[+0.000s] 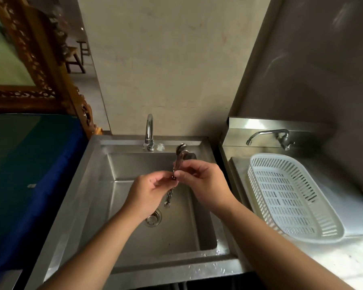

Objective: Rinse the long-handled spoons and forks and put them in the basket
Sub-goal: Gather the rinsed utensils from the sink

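Note:
Over the steel sink (105,206) both my hands hold a long-handled metal utensil (179,158) nearly upright. Its rounded end points up toward the sink's back rim, and its lower end (168,197) hangs down above the drain. My right hand (205,183) pinches the handle from the right. My left hand (149,193) touches the same handle from the left with its fingertips. I cannot tell whether it is one utensil or several, and no running water is visible. The white slotted plastic basket (291,197) lies empty on the counter to the right.
A chrome faucet (149,130) stands at the sink's back rim. A second tap (268,137) juts from the steel backsplash above the basket. A drain strainer (153,218) sits in the sink floor. A blue-covered table (29,164) stands to the left.

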`<state>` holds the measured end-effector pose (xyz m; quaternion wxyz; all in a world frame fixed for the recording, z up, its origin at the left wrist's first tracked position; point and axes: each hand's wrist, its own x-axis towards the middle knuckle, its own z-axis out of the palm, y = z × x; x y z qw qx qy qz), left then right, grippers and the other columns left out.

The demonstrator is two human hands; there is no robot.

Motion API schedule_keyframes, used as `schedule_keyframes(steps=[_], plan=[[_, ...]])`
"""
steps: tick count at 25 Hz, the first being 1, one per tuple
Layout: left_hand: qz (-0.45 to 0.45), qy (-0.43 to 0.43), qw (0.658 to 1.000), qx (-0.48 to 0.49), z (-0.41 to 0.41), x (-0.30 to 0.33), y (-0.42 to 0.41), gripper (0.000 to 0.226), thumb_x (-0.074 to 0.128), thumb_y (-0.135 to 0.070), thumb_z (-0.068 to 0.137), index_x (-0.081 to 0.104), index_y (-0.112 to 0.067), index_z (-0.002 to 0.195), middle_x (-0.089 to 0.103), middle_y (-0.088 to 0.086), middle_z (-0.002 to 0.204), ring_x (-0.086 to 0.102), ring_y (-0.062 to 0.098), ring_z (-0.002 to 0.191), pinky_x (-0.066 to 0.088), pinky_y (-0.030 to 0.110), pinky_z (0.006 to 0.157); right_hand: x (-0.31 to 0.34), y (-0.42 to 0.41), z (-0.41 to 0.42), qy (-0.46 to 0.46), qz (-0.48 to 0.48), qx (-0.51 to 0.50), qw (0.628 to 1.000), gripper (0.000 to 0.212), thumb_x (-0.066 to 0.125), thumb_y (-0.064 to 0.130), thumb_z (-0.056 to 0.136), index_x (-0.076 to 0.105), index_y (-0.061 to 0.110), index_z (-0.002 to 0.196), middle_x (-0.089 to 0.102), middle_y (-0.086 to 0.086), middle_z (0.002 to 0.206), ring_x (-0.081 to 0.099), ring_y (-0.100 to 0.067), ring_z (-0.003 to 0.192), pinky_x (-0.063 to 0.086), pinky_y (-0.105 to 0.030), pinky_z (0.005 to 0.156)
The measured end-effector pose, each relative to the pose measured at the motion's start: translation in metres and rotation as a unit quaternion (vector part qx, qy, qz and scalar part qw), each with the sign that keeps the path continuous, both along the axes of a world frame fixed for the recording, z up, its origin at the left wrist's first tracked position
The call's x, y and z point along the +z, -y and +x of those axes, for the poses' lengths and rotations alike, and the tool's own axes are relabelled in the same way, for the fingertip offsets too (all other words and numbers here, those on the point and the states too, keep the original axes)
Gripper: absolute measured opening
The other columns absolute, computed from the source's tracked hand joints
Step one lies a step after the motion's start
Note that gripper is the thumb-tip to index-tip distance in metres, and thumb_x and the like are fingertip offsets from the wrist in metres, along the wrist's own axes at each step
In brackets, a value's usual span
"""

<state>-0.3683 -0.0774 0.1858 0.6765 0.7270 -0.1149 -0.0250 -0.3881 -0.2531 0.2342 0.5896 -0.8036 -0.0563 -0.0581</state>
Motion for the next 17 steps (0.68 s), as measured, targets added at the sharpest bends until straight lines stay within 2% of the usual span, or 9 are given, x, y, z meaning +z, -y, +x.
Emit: schedule_keyframes(steps=[2,5,7,10,11,13,15,17], plan=[[-0.031,0.008,0.999,-0.004,-0.007,0.002,0.003,0.046,0.078,-0.003,0.09,0.084,-0.048,0.088,0.085,-0.016,0.09,0.076,-0.004,0.086,0.056,0.011,0.084,0.001,-0.006,-0.013,0.007,-0.034,-0.03,0.999,0.011,0.082,0.014,0.084,0.082,0.015,0.095,0.08,0.004,0.083,0.072,-0.005,0.075,0.059,-0.022,0.075],[-0.042,0.011,0.999,-0.005,-0.017,0.004,0.015,0.039,0.078,-0.007,0.09,0.085,-0.045,0.086,0.085,-0.016,0.086,0.075,-0.006,0.081,0.055,0.008,0.078,0.002,-0.003,-0.024,0.021,-0.075,-0.081,0.994,0.012,0.084,0.016,0.083,0.084,0.015,0.094,0.079,0.006,0.085,0.071,-0.005,0.076,0.057,-0.022,0.076],[-0.042,0.008,0.999,-0.003,-0.022,0.002,0.023,0.038,0.079,-0.008,0.09,0.085,-0.045,0.084,0.085,-0.016,0.084,0.074,-0.008,0.078,0.053,0.005,0.074,0.0,0.006,-0.03,0.016,-0.06,-0.092,0.994,0.008,0.083,0.016,0.083,0.084,0.018,0.09,0.075,0.015,0.076,0.068,0.002,0.072,0.055,-0.018,0.073],[-0.037,-0.007,0.999,-0.013,-0.027,-0.002,0.047,0.023,0.081,-0.024,0.087,0.084,-0.047,0.089,0.086,-0.011,0.089,0.077,-0.002,0.084,0.056,0.013,0.08,-0.006,0.03,-0.038,-0.003,-0.047,-0.098,0.994,0.011,0.083,0.02,0.083,0.083,0.029,0.089,0.075,0.024,0.073,0.071,0.003,0.073,0.057,-0.017,0.075],[-0.037,-0.015,0.999,-0.023,-0.029,-0.003,0.062,0.015,0.08,-0.033,0.083,0.084,-0.046,0.09,0.086,-0.008,0.091,0.077,0.002,0.086,0.059,0.02,0.083,-0.009,0.044,-0.042,-0.009,-0.044,-0.103,0.994,0.01,0.082,0.022,0.084,0.083,0.031,0.09,0.077,0.022,0.076,0.073,0.001,0.076,0.06,-0.02,0.077],[-0.038,-0.038,0.998,-0.042,-0.033,-0.004,0.084,0.016,0.078,-0.044,0.077,0.085,-0.043,0.091,0.086,-0.002,0.091,0.077,0.008,0.086,0.061,0.038,0.087,-0.016,0.067,-0.049,-0.02,-0.015,-0.106,0.994,0.011,0.081,0.023,0.085,0.084,0.025,0.096,0.082,0.011,0.083,0.077,-0.007,0.081,0.063,-0.028,0.08],[-0.026,-0.049,0.996,-0.064,-0.038,-0.004,0.117,0.018,0.078,-0.044,0.077,0.086,-0.039,0.092,0.086,0.007,0.091,0.078,0.018,0.088,0.061,0.049,0.089,-0.021,0.1,-0.059,-0.039,0.057,-0.104,0.992,0.011,0.079,0.019,0.088,0.084,0.021,0.098,0.083,0.001,0.087,0.079,-0.015,0.084,0.064,-0.033,0.08],[-0.022,-0.072,0.994,-0.073,-0.042,-0.005,0.156,0.015,0.08,-0.032,0.084,0.086,-0.028,0.097,0.085,0.013,0.094,0.08,0.033,0.096,0.061,0.052,0.09,-0.024,0.139,-0.068,-0.062,0.11,-0.105,0.986,0.011,0.077,0.017,0.09,0.084,0.018,0.098,0.083,-0.005,0.088,0.08,-0.022,0.086,0.065,-0.037,0.08]])
